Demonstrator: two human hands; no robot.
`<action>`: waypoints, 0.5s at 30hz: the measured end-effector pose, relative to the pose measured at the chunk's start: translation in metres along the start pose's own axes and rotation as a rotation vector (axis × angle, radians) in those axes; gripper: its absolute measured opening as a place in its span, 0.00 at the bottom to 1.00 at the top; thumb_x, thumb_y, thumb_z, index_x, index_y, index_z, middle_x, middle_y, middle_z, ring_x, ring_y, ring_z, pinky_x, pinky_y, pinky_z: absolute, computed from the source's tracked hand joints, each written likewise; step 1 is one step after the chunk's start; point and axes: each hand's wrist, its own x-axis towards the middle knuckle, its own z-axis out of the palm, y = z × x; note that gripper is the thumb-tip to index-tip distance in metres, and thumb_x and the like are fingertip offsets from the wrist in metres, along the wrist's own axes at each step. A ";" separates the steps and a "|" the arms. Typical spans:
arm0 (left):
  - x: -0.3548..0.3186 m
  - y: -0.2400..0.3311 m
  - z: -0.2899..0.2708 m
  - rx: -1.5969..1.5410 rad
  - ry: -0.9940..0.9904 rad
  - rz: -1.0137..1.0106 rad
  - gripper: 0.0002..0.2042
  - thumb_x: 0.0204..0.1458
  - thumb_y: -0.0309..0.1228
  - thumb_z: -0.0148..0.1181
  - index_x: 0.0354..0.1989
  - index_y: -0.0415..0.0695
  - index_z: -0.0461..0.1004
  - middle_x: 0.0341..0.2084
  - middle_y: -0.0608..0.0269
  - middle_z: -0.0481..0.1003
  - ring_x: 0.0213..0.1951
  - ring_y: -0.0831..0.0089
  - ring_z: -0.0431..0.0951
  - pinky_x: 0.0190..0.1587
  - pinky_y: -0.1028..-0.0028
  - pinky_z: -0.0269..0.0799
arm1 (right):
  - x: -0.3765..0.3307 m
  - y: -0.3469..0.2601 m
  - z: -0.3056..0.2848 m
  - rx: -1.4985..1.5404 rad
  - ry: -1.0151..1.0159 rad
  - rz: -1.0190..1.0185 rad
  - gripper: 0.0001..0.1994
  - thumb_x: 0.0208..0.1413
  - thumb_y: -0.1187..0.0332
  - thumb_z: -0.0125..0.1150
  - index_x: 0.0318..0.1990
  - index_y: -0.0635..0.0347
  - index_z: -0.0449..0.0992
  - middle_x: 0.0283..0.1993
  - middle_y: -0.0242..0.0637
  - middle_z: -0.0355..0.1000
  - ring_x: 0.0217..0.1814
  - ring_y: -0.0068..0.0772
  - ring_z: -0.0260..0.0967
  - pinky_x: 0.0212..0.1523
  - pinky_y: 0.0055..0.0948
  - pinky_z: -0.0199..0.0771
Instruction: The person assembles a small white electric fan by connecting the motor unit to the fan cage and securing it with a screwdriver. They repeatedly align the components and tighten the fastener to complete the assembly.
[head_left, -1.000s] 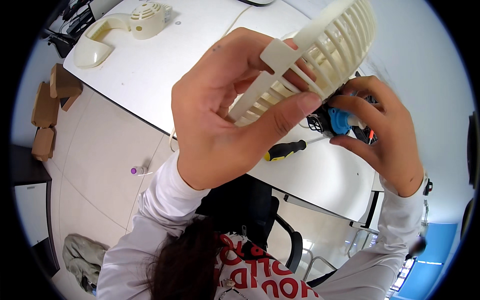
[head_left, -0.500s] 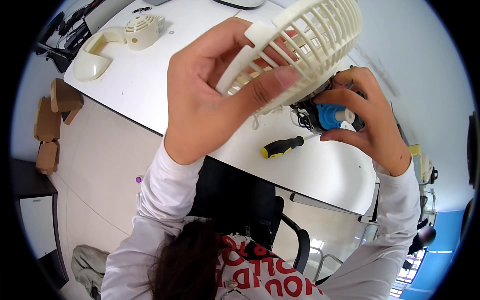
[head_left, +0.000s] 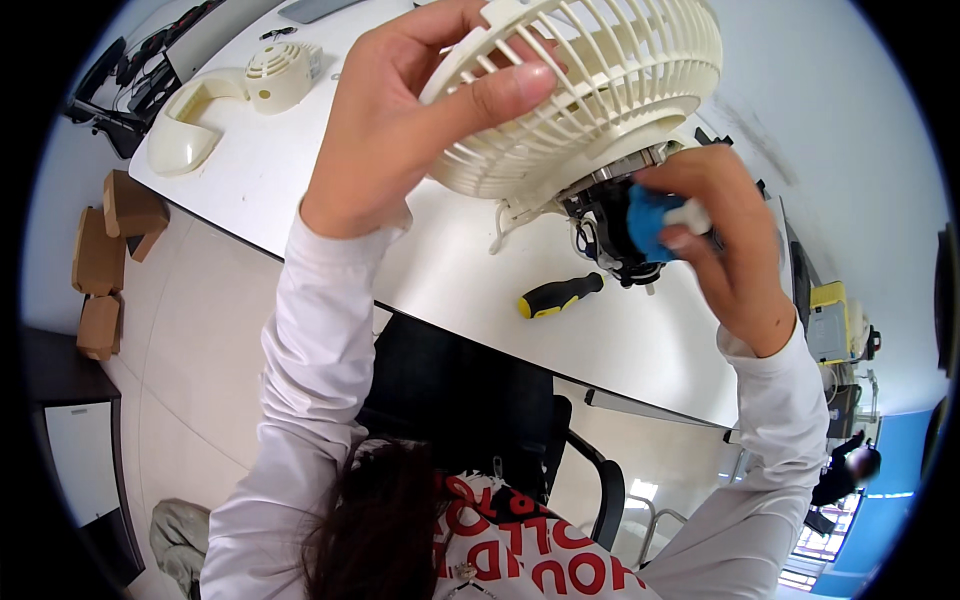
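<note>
Steadying the cream fan grille (head_left: 590, 90), left hand (head_left: 400, 120) fingers pinching its rim; right hand (head_left: 720, 240) fingers curled round the blue part (head_left: 648, 222)—best kept aligned with the motor (head_left: 610, 215).

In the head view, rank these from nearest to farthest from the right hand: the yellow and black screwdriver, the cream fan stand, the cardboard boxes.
From the right hand:
1. Yellow and black screwdriver, on the white table just left of it.
2. Cream plastic fan stand, far left on the table.
3. Brown cardboard boxes, on the floor, leftmost.
</note>
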 end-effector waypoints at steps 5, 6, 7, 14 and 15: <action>0.020 0.009 0.016 -0.189 -0.156 -0.196 0.18 0.50 0.31 0.68 0.47 0.34 0.74 0.38 0.58 0.79 0.37 0.77 0.78 0.42 0.80 0.74 | 0.015 0.002 -0.021 -0.069 0.078 -0.143 0.13 0.52 0.70 0.59 0.45 0.63 0.75 0.42 0.40 0.70 0.43 0.39 0.68 0.47 0.30 0.67; 0.022 0.009 0.015 -0.180 -0.166 -0.200 0.19 0.50 0.31 0.68 0.47 0.34 0.74 0.38 0.58 0.79 0.37 0.77 0.78 0.42 0.79 0.74 | 0.015 0.001 -0.017 -0.068 0.037 -0.137 0.14 0.52 0.69 0.55 0.46 0.64 0.75 0.42 0.41 0.69 0.44 0.38 0.67 0.48 0.29 0.66; 0.023 0.009 0.014 -0.169 -0.176 -0.205 0.19 0.50 0.32 0.68 0.47 0.34 0.74 0.38 0.57 0.80 0.37 0.77 0.78 0.42 0.79 0.74 | 0.015 0.000 -0.015 -0.067 -0.005 -0.132 0.16 0.52 0.68 0.52 0.47 0.65 0.75 0.43 0.41 0.68 0.44 0.36 0.66 0.49 0.28 0.64; 0.027 0.019 0.017 -0.128 -0.144 -0.181 0.20 0.49 0.35 0.68 0.45 0.35 0.75 0.36 0.58 0.79 0.36 0.76 0.79 0.41 0.78 0.75 | 0.003 0.014 -0.011 0.095 -0.005 -0.034 0.12 0.49 0.72 0.64 0.43 0.59 0.79 0.42 0.37 0.71 0.44 0.37 0.70 0.47 0.28 0.69; 0.029 0.018 0.016 -0.137 -0.141 -0.177 0.20 0.49 0.36 0.68 0.45 0.35 0.75 0.35 0.58 0.79 0.35 0.76 0.79 0.40 0.78 0.75 | 0.003 0.017 -0.007 0.118 0.021 -0.035 0.12 0.49 0.71 0.65 0.43 0.59 0.79 0.42 0.37 0.71 0.43 0.37 0.70 0.47 0.28 0.69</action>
